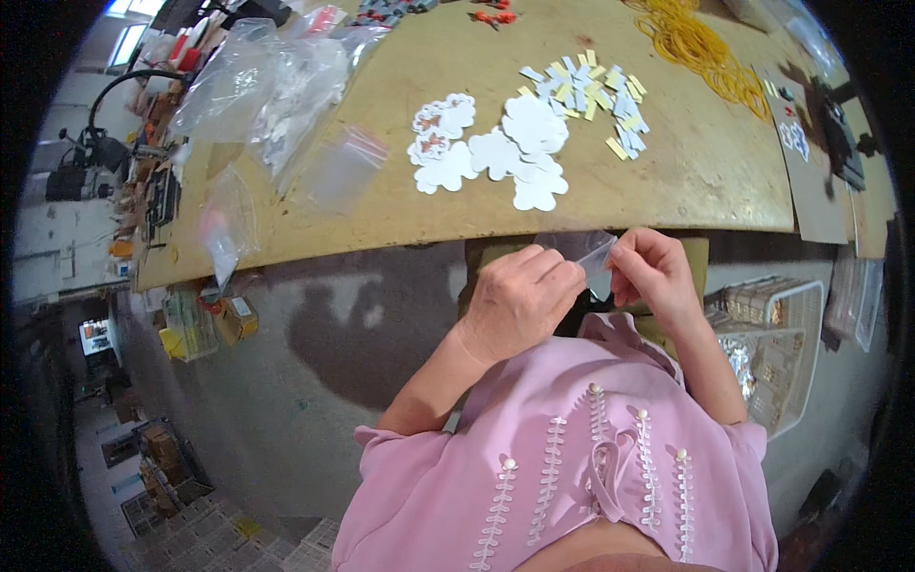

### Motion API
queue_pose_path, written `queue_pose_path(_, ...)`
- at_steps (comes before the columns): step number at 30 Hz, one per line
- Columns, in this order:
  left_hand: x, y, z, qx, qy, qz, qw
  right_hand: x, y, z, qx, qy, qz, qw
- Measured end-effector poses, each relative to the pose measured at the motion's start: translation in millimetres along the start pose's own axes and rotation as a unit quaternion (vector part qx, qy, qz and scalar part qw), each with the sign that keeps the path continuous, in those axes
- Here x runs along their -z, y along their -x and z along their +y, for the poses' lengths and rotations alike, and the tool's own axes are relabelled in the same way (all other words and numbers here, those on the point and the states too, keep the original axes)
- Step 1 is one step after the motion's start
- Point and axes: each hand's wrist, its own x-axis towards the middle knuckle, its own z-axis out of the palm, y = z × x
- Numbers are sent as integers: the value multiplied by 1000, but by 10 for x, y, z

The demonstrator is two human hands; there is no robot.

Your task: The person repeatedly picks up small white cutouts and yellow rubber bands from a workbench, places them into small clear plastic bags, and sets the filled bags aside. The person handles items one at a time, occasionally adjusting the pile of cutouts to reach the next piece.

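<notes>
Just off the table's near edge, a small clear plastic bag (596, 255) is stretched between both hands. My left hand (524, 300) is closed, its fingers curled round the bag's left part. With thumb and forefinger, my right hand (656, 276) pinches its right edge. Whether anything is inside the bag, I cannot tell. On the table beyond lie white flower-shaped card cutouts (534, 124), some overlapping. Left of them sit a few cutouts with brown printed figures (433, 147). A heap of small pale-blue and yellow strips (591, 88) is spread behind the cutouts.
Flat clear zip bags (343, 172) lie on the table (315, 224) at left, near a large plastic bag of white pieces (286, 91). Yellow bands (701, 52) are heaped at far right. Small red items (494, 17) lie at the back. A white plastic basket (808, 334) stands at lower right.
</notes>
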Motion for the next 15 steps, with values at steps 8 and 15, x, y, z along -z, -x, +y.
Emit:
queue_pose_path(8,320,79,63,-29,119,-20,992,-94,265,-330,421,458,-96,777)
queue_pose_path(15,588,-306,-286,62,213,-137,965,45,113,-226,385,404,-159,814)
